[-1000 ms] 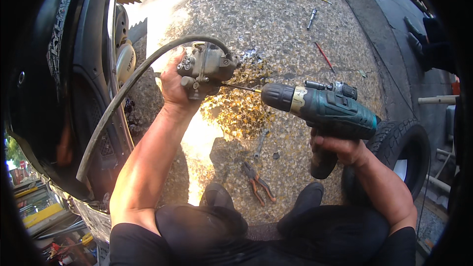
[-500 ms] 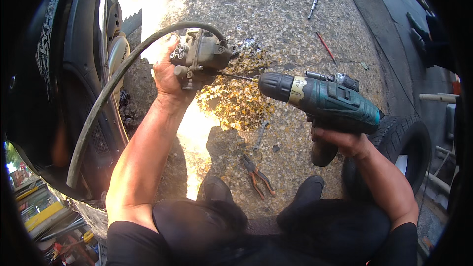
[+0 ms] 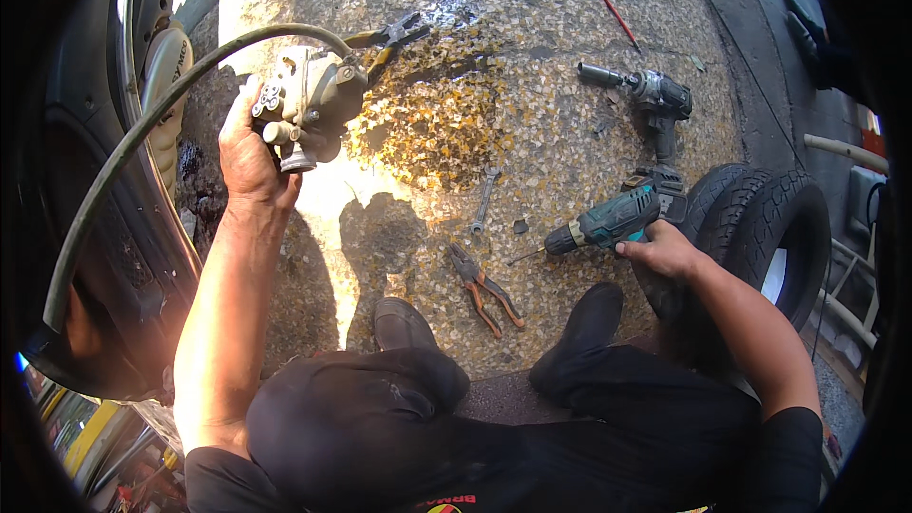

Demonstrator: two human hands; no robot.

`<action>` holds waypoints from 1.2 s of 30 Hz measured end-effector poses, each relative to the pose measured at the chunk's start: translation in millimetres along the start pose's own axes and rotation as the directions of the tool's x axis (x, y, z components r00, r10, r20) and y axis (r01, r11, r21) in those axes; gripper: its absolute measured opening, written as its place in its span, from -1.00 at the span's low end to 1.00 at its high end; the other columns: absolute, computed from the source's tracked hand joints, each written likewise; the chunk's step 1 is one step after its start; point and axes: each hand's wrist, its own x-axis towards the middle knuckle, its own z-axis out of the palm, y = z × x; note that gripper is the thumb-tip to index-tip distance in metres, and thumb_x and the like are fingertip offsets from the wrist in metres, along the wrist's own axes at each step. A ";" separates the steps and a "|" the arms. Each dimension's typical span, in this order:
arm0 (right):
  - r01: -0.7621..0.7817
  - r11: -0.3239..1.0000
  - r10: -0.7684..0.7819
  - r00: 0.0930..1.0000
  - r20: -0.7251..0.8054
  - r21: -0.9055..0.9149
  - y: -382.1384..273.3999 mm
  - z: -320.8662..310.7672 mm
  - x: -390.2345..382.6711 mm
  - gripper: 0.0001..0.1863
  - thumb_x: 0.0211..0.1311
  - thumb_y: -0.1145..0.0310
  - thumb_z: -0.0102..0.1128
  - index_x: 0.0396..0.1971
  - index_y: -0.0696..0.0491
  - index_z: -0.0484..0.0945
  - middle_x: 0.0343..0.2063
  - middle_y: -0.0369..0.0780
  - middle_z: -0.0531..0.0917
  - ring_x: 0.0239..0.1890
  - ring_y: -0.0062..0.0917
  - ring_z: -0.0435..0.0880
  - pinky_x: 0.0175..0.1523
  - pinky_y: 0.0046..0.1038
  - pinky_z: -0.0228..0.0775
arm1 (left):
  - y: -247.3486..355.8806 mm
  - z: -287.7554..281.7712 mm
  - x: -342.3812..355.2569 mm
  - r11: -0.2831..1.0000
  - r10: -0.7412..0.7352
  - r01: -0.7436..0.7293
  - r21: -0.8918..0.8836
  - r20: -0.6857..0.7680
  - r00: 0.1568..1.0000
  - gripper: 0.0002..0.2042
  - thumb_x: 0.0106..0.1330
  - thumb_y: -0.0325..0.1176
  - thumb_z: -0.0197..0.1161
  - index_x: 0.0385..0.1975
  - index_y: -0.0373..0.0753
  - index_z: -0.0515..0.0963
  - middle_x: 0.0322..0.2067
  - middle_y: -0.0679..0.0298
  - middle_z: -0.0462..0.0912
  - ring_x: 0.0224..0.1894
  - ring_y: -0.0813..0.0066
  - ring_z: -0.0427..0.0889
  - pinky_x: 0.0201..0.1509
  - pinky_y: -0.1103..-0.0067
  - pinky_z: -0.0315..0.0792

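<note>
Speckled floor (image 3: 532, 0), partly sunlit; my left fingers (image 3: 240, 119) clasp a hosed metal unit (image 3: 321, 93); my right fingers (image 3: 634, 249) curl round a teal drill (image 3: 610, 218).

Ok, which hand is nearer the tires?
Right: right hand, on the teal drill, is just left of the tires; left hand, holding a metal part, is far to their left.

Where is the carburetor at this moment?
In the head view, the carburetor is left of centre in the upper half, held in the left grip, just left of the yellow-handled pliers.
</note>
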 end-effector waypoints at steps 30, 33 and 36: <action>0.368 0.530 -0.666 0.738 0.107 0.764 -187.3 117.1 5.4 -0.42 -0.14 0.34 0.34 -0.01 0.23 0.55 -0.33 -0.30 0.58 -0.27 -0.62 0.50 -0.13 -0.52 0.33 | -27.1 -22.5 -22.0 0.961 0.105 -0.155 -0.230 -0.216 0.971 -0.70 0.42 -0.21 0.10 -0.07 -0.31 0.58 -0.25 0.22 0.69 -0.28 0.43 0.68 -0.23 0.54 0.56; 0.381 0.436 -0.716 0.695 0.058 0.815 -199.6 114.1 0.7 -0.64 -0.06 0.40 0.35 -0.21 0.20 0.62 -0.45 -0.38 0.53 -0.38 -0.70 0.46 -0.23 -0.58 0.29 | -26.1 -28.5 -19.8 0.956 0.112 -0.163 -0.243 -0.213 0.971 -0.72 0.42 -0.22 0.12 -0.10 -0.31 0.57 -0.28 0.23 0.67 -0.29 0.45 0.67 -0.25 0.55 0.56; 0.294 0.396 -0.714 0.694 0.090 0.870 -210.1 117.8 -4.2 -0.69 -0.04 0.42 0.34 -0.25 0.20 0.61 -0.48 -0.38 0.52 -0.39 -0.70 0.45 -0.24 -0.58 0.28 | -24.8 -29.2 -18.3 0.956 0.146 -0.198 -0.217 -0.235 0.961 -0.69 0.44 -0.20 0.05 -0.08 -0.32 0.56 -0.25 0.19 0.68 -0.27 0.39 0.68 -0.21 0.49 0.58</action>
